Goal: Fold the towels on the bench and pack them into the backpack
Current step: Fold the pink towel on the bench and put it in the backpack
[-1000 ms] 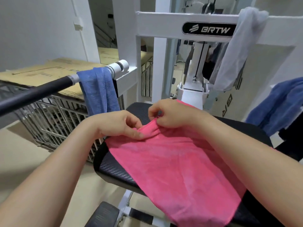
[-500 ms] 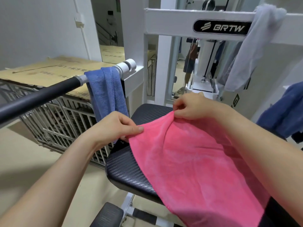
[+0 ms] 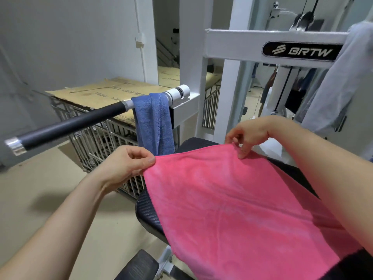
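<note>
A pink towel (image 3: 238,205) lies spread over the black padded bench (image 3: 145,207). My left hand (image 3: 129,164) pinches its far left corner between thumb and fingers. My right hand (image 3: 248,136) pinches the far right corner, and the far edge is stretched straight between the two, lifted a little off the pad. A blue towel (image 3: 153,124) hangs over the machine's handle bar (image 3: 68,126) just behind my left hand. A pale grey towel (image 3: 335,81) drapes from the white frame at the upper right. No backpack is in view.
The white gym machine frame (image 3: 232,40) stands right behind the bench. A metal cage (image 3: 96,136) topped with cardboard sits to the left. The black bar sticks out toward me at the left. A footpad (image 3: 139,267) lies below the bench over beige floor.
My hands have moved apart along the towel's far edge, from bunched together at the middle to one on each corner. The edge now runs straight and taut.
</note>
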The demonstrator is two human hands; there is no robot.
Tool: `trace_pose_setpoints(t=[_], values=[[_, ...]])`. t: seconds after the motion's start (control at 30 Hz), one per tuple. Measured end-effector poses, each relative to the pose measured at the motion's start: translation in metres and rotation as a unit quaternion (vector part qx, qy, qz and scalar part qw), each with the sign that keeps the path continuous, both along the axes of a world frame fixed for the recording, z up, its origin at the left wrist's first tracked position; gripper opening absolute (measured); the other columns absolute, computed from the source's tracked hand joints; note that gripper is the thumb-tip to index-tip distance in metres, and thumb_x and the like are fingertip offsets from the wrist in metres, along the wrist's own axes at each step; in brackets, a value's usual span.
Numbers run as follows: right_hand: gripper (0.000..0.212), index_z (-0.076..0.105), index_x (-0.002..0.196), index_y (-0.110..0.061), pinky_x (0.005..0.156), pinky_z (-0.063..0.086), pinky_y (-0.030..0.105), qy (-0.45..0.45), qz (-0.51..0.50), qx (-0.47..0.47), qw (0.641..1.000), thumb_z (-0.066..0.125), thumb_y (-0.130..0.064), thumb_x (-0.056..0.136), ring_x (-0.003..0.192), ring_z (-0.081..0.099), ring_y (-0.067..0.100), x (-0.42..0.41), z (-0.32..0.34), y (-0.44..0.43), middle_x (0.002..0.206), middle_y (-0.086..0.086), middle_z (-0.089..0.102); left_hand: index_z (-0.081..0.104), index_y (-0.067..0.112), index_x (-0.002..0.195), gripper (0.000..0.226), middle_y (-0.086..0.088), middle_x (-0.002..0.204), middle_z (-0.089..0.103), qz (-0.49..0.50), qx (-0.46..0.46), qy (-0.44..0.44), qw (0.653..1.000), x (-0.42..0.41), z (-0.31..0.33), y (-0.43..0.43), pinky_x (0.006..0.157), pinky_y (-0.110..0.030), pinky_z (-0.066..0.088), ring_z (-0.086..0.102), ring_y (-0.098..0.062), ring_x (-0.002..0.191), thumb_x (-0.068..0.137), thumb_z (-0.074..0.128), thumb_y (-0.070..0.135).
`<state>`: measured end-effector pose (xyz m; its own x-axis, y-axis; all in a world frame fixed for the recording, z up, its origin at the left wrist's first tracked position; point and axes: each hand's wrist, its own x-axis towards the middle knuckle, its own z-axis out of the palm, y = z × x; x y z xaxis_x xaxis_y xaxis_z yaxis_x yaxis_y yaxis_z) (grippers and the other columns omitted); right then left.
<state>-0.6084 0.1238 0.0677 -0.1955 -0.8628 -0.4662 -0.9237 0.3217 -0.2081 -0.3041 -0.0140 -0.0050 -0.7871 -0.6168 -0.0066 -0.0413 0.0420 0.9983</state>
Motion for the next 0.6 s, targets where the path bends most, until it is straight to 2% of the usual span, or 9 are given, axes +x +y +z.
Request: trace_pose_setpoints(t=[0.1, 0.2, 0.27, 0.33, 0.43, 0.5, 0.53, 0.6], values=[[0.022, 0.059, 0.067, -0.027, 0.068, 0.041, 0.032, 0.015, -0.011, -0.062, 0.998, 0.078, -0.027, 0.077, 0.070, 0.047, 0.014, -0.010, -0.001, -0.001, 0.071, -0.005, 0.052, 0.071, 0.007, 0.059, 0.013, 0.001, 0.052, 0.061, 0.022, -0.008, -0.014, 1.000, 0.006, 0.004, 0.007, 0.044, -0.010, 0.042, 0.053, -0.002, 0.044, 0.068, 0.067, -0.001], [0.023, 0.060, 0.063, -0.022, 0.057, 0.036, 0.025, -0.083, -0.061, -0.106, 0.989, 0.073, -0.025, 0.081, 0.065, 0.044, 0.010, -0.019, 0.004, 0.004, 0.067, -0.005, 0.054, 0.068, 0.002, 0.063, 0.023, 0.003, 0.047, 0.057, 0.073, -0.035, -0.040, 0.996, 0.012, 0.004, 0.004, 0.043, -0.011, 0.041, 0.049, -0.001, 0.041, 0.080, 0.062, -0.011], [0.022, 0.061, 0.064, -0.020, 0.054, 0.031, 0.022, -0.149, -0.093, -0.098, 0.980, 0.071, -0.021, 0.083, 0.064, 0.046, 0.011, -0.023, 0.009, 0.008, 0.062, -0.004, 0.056, 0.070, 0.008, 0.061, 0.030, 0.003, 0.050, 0.059, 0.107, -0.072, -0.067, 0.989, 0.016, 0.004, -0.003, 0.045, -0.014, 0.044, 0.052, -0.004, 0.044, 0.084, 0.062, -0.008], [0.027, 0.059, 0.062, -0.020, 0.053, 0.029, 0.023, -0.193, -0.128, -0.124, 0.965, 0.072, -0.027, 0.084, 0.056, 0.049, 0.008, -0.025, 0.013, 0.007, 0.056, -0.007, 0.055, 0.072, 0.013, 0.061, 0.026, 0.001, 0.054, 0.063, 0.137, -0.148, -0.112, 0.973, 0.013, 0.007, -0.009, 0.049, -0.018, 0.047, 0.055, -0.009, 0.050, 0.082, 0.070, 0.000], [0.033, 0.056, 0.060, -0.018, 0.049, 0.030, 0.024, -0.168, -0.171, -0.248, 0.939, 0.080, -0.034, 0.076, 0.053, 0.045, 0.009, -0.024, 0.017, -0.004, 0.057, -0.002, 0.054, 0.072, 0.018, 0.068, 0.012, 0.004, 0.063, 0.070, 0.224, -0.308, -0.154, 0.912, -0.009, 0.021, -0.015, 0.062, -0.025, 0.052, 0.062, -0.012, 0.058, 0.077, 0.078, 0.012], [0.032, 0.054, 0.059, -0.018, 0.049, 0.035, 0.023, -0.110, -0.191, -0.402, 0.889, 0.080, -0.027, 0.074, 0.055, 0.045, 0.010, -0.022, 0.021, -0.017, 0.059, 0.000, 0.052, 0.072, 0.021, 0.075, 0.009, 0.008, 0.073, 0.071, 0.294, -0.397, -0.109, 0.862, -0.026, 0.042, -0.014, 0.069, -0.026, 0.051, 0.064, -0.010, 0.067, 0.079, 0.073, 0.013], [0.031, 0.052, 0.058, -0.020, 0.052, 0.036, 0.023, -0.061, -0.193, -0.498, 0.843, 0.077, -0.026, 0.076, 0.055, 0.045, 0.011, -0.020, 0.024, -0.021, 0.059, -0.001, 0.051, 0.072, 0.022, 0.080, 0.013, 0.007, 0.078, 0.071, 0.328, -0.431, -0.060, 0.839, -0.033, 0.054, -0.015, 0.073, -0.027, 0.052, 0.064, -0.011, 0.072, 0.079, 0.069, 0.010], [0.025, 0.052, 0.063, -0.017, 0.057, 0.033, 0.027, 0.030, -0.180, -0.667, 0.723, 0.070, -0.023, 0.079, 0.059, 0.043, 0.014, -0.014, 0.037, -0.020, 0.061, -0.001, 0.049, 0.073, 0.019, 0.089, 0.029, 0.007, 0.083, 0.069, 0.380, -0.464, 0.067, 0.797, -0.041, 0.083, -0.016, 0.076, -0.033, 0.054, 0.066, -0.015, 0.079, 0.074, 0.055, 0.003]])
